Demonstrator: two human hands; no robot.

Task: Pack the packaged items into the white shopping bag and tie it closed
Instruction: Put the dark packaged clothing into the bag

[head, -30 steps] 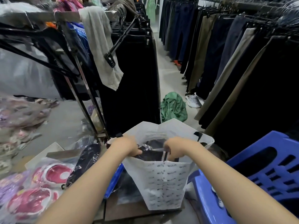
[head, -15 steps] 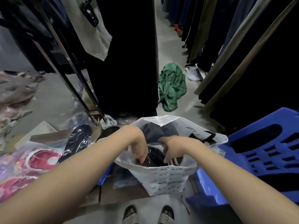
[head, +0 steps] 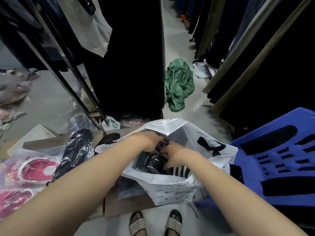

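**White shopping bag (head: 170, 189) of thin printed plastic: handling during filling**

The bag stands open-mouthed on a brown cardboard surface (head: 122, 203), just beside a blue slotted plastic chair (head: 272, 159). Both hands are inside its mouth. The right hand (head: 175, 154) curls fingers and thumb round a dark garment sealed in glossy clear film (head: 150, 162). The left hand (head: 150, 140) bends down onto the same packet, but its fingertips are hidden, so whether it grips or only presses cannot be told. A black-and-white striped item (head: 180, 171) lies in the bag just below the right hand. Further packets lie to the left: a long black one in clear film (head: 75, 150) and pink-and-red ones (head: 34, 169).

The packets are probably light, soft and compressible, with slippery film. A hold round an edge or a flat press from above should therefore serve better than a fingertip pinch. The bag wall looks limp and unlikely to keep its own shape, so the rim probably needs holding open. For tying, the upper rim on either side is the likely hold, provided slack remains above the contents.
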